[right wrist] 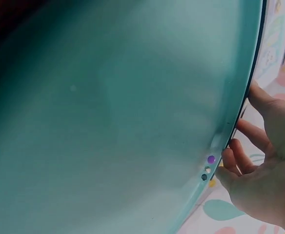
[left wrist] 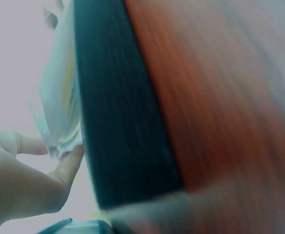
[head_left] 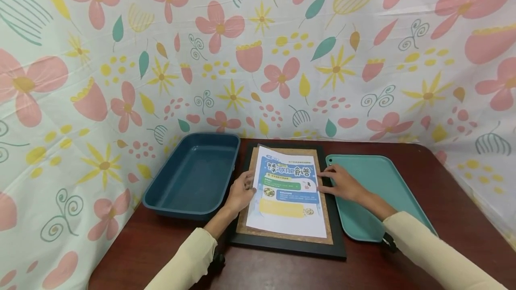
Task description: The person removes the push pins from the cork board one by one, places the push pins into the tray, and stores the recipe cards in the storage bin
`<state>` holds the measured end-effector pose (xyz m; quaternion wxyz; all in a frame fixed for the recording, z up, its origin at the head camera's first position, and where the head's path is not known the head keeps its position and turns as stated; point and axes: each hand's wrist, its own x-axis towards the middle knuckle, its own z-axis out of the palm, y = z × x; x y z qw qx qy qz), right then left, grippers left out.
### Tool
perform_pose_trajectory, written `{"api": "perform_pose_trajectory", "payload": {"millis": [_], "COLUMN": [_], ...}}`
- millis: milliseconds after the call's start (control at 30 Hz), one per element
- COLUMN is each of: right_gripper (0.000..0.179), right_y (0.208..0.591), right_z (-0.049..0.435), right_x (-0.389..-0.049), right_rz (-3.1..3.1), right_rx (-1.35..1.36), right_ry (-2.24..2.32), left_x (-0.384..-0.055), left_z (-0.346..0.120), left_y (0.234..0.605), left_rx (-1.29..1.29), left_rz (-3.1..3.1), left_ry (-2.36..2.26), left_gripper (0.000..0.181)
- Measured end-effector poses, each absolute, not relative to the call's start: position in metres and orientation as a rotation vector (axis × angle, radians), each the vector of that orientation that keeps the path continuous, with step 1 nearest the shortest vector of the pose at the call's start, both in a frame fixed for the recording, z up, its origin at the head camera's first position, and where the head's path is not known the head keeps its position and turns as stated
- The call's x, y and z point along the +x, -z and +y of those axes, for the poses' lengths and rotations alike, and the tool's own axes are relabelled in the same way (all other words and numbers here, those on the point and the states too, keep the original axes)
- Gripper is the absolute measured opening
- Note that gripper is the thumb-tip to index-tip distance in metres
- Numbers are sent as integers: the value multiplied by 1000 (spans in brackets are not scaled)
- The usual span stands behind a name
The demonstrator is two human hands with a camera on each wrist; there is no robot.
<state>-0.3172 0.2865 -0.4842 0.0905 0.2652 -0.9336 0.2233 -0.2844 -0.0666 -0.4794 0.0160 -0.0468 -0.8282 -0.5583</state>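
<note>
A white printed sheet of paper point(head_left: 288, 191) with blue, green and yellow blocks of Chinese text lies over a cork board point(head_left: 330, 232) in a black frame point(head_left: 288, 247). My left hand point(head_left: 241, 191) holds the sheet's left edge. In the left wrist view, the paper point(left wrist: 62, 102) bends up beside the dark frame point(left wrist: 118, 112), and its edge sits between the thumb and a finger. At the sheet's right edge is my right hand point(head_left: 342, 183), with thumb and fingers spread apart and their tips touching the paper's side. The right wrist view shows those fingers partly behind the tray's rim.
A deep dark-blue rectangular bin point(head_left: 193, 178) stands left of the board. To the right lies a flat teal tray point(head_left: 375, 176), beneath my right forearm. All rest on a dark reddish-brown table point(head_left: 258, 272), with a flowered cloth point(head_left: 258, 57) hanging behind and at the sides.
</note>
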Motion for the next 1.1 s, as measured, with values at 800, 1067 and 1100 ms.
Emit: {"api": "perform_pose_trajectory", "payload": {"millis": [800, 1067, 1100], "right_gripper": [53, 59, 60], "right_y": [481, 477, 478], "right_z": [291, 295, 296], "right_x": [-311, -309, -309], "right_rz": [-2824, -2840, -2841], "right_rx": [816, 798, 790], "right_ry": [-686, -750, -747], "left_x": [-289, -301, -303], "left_z": [-93, -149, -157], "left_y": [415, 389, 387], "left_rx": [213, 274, 287], "left_rz": [-2217, -2187, -2196], "left_ry": [2008, 2076, 2062], "left_gripper": [68, 66, 65]}}
